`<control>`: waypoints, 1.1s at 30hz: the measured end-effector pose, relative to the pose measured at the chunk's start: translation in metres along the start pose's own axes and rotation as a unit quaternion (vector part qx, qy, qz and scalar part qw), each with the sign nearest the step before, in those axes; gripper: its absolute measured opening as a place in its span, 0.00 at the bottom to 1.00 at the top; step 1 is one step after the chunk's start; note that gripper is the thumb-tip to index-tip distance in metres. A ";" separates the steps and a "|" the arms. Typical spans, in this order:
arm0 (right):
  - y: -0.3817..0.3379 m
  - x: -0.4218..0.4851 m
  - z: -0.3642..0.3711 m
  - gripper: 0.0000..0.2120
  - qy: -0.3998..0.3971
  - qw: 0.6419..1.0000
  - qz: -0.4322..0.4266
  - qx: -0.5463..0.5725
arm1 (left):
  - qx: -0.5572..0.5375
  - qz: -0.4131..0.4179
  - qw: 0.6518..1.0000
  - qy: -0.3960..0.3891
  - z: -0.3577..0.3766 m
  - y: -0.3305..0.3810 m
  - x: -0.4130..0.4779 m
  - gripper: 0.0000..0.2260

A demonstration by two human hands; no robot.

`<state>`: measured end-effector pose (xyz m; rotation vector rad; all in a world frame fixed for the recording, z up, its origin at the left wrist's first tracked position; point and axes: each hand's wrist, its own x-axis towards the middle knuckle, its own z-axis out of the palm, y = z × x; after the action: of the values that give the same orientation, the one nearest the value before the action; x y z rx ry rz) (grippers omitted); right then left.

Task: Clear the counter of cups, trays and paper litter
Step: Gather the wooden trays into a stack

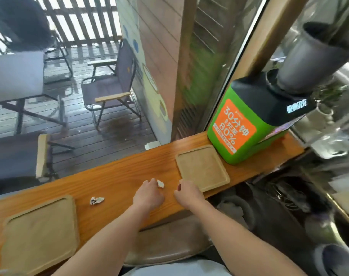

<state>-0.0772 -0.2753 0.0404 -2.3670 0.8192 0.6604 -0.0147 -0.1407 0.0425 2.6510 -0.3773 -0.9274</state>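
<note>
Two square wooden trays lie on the orange wooden counter (118,174): one tray (202,167) at the right, one tray (40,234) at the near left. A small crumpled white paper scrap (160,183) sits at the fingertips of my left hand (149,193), which pinches at it. A second crumpled paper scrap (96,200) lies alone on the counter between the left tray and my left hand. My right hand (186,193) rests on the counter by the near corner of the right tray, fingers curled, holding nothing.
A green and black charging kiosk (247,124) with an orange label stands behind the right tray. A brown stool seat (165,242) sits under my arms. Beyond the window are folding chairs (112,86) on a wet deck. Cables and dark clutter lie at the lower right.
</note>
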 end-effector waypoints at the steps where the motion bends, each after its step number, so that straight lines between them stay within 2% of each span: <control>1: 0.013 0.002 -0.005 0.13 0.004 1.000 0.012 0.011 | 0.008 0.010 1.000 -0.005 0.005 0.010 0.003 0.15; 9: 0.095 0.011 -0.037 0.10 0.018 0.997 0.063 0.043 | 0.063 0.029 0.997 -0.044 0.035 0.057 0.023 0.13; 17: 0.139 0.036 -0.063 0.13 0.009 0.992 0.114 0.055 | 0.056 0.023 0.993 -0.097 0.060 0.089 0.034 0.10; 19: 0.144 0.045 -0.069 0.14 0.006 0.991 0.124 0.051 | 0.046 0.018 0.993 -0.107 0.062 0.094 0.038 0.12; 23: 0.149 0.064 -0.072 0.22 0.010 0.987 0.137 0.079 | 0.015 -0.013 0.993 -0.120 0.064 0.103 0.051 0.17; 27: 0.155 0.081 -0.070 0.28 0.005 0.985 0.154 0.083 | -0.037 -0.080 0.991 -0.101 0.066 0.110 0.064 0.18; 30: 0.161 0.088 -0.067 0.36 -0.009 0.982 0.157 0.104 | -0.063 -0.122 0.986 -0.096 0.066 0.116 0.074 0.24; 33: 0.166 0.092 -0.065 0.39 -0.002 0.979 0.159 0.129 | -0.074 -0.121 0.986 -0.084 0.068 0.121 0.082 0.27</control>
<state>-0.1070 -0.4636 -0.0214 -2.0204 1.2191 0.6397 -0.0138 -0.2932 -0.0089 2.5278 -0.0210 -1.2079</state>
